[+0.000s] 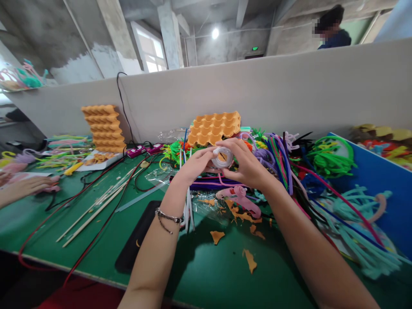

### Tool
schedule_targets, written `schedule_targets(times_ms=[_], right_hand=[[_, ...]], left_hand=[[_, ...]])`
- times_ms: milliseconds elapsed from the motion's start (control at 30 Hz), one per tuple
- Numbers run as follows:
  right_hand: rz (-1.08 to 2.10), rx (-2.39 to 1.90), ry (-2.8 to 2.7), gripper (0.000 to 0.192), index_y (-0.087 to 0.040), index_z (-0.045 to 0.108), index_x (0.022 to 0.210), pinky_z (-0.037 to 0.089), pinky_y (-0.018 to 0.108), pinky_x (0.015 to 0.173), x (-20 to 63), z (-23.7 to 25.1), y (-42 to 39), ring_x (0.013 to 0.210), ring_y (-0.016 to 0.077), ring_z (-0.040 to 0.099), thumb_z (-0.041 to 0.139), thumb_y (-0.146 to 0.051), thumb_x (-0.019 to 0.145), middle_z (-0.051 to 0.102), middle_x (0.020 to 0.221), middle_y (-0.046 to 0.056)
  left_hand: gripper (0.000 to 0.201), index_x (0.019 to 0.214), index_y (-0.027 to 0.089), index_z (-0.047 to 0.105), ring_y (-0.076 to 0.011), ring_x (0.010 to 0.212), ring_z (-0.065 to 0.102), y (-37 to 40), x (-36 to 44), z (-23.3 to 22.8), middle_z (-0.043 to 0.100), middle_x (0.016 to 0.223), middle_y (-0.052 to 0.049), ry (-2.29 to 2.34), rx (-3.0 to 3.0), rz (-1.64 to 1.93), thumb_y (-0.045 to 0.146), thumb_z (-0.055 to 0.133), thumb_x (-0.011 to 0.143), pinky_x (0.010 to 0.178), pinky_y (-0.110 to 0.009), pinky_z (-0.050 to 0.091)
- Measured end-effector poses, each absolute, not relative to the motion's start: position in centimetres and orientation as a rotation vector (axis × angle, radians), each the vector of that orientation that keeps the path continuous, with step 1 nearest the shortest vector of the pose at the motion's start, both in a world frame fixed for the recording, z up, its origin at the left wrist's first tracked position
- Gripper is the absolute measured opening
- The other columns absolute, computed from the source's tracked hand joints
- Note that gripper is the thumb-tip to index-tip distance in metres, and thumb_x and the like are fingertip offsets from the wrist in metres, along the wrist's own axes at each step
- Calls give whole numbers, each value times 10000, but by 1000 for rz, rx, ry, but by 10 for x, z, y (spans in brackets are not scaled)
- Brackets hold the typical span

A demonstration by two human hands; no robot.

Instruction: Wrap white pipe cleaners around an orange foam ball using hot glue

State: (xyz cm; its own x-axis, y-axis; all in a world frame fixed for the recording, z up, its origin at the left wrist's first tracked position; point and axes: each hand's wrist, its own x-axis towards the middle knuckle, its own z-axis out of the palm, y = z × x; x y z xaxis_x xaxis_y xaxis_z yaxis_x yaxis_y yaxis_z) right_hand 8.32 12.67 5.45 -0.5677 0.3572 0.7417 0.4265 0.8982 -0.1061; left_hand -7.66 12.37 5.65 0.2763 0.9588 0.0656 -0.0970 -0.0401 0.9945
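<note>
My left hand (198,165) and my right hand (242,162) are both closed on a small round white coil (222,158) with an orange middle. It looks like white pipe cleaner wound round a piece of egg tray, though the fingers hide part of it. Just below the hands, a pink glue gun (240,198) lies on its side on the table. Torn orange scraps (217,237) are scattered in front of it. Behind the hands, an orange egg tray (215,128) leans on heaped pipe cleaners.
Bundles of coloured pipe cleaners (279,161) crowd the right side, beside a blue board (370,189). A black phone-like slab (137,240) lies near my left forearm. Wooden sticks (96,214) and red cables cross the left. Another person's hand (30,184) is at far left.
</note>
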Motion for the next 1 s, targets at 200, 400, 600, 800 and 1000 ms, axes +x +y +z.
schedule_targets(times_ms=[200, 400, 600, 800, 1000], right_hand=[[-98, -556, -2221, 512, -202, 372, 1210, 408, 425, 909, 83, 53, 127, 1052, 244, 495, 513, -126, 724, 531, 1123, 97], [-100, -532, -2217, 582, -193, 313, 1269, 412, 416, 914, 85, 50, 130, 1059, 240, 497, 543, -132, 737, 516, 1167, 111], [-92, -558, -2209, 556, -163, 324, 1264, 409, 404, 918, 84, 50, 129, 1055, 226, 473, 546, -136, 756, 499, 1120, 121], [-87, -587, -2204, 555, -199, 314, 1266, 404, 440, 925, 83, 50, 129, 1065, 236, 468, 549, -168, 764, 482, 1123, 108], [-90, -595, -2220, 527, -201, 351, 1247, 412, 447, 921, 83, 50, 130, 1085, 249, 467, 526, -145, 753, 494, 1135, 107]], left_hand=[[375, 1110, 169, 602, -95, 650, 610, 123, -76, 58, 683, 797, -17, 970, 1334, 1094, 121, 431, 780, 652, -241, 542], [372, 1109, 176, 607, -90, 668, 616, 123, -72, 57, 688, 855, -24, 1013, 1380, 1142, 131, 427, 786, 631, -211, 536], [339, 1046, 178, 641, -104, 707, 623, 122, -73, 58, 680, 863, -21, 1036, 1413, 1176, 123, 461, 764, 609, -196, 522], [362, 1061, 174, 623, -119, 750, 641, 123, -71, 58, 686, 905, -28, 1018, 1337, 1182, 98, 435, 761, 664, -234, 543], [332, 1035, 160, 631, -124, 738, 645, 125, -71, 57, 692, 878, -42, 968, 1283, 1190, 114, 426, 777, 666, -243, 552]])
